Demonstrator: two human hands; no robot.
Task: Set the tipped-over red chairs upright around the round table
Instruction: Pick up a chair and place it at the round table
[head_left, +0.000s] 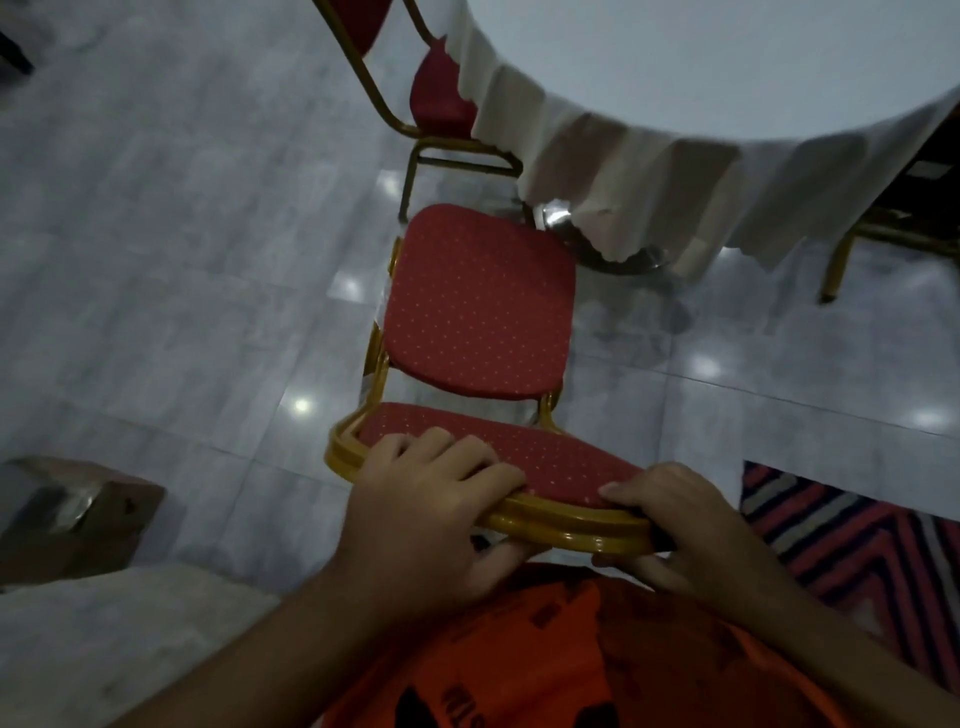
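At ten o'clock from my chair, another red chair (439, 93) already stands upright, tucked under the cloth of the round table (727, 62). My left hand (431, 499) and right hand (691, 525) are both clamped on the gold top rail of the red chair (480, 301) at six o'clock; it stands upright, seat facing the table. At two o'clock a gold chair leg (836, 265) shows. I cannot tell whether any chairs are left tipped.

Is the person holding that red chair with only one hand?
No, both the left hand and the right hand grip the gold top rail of the red chair.
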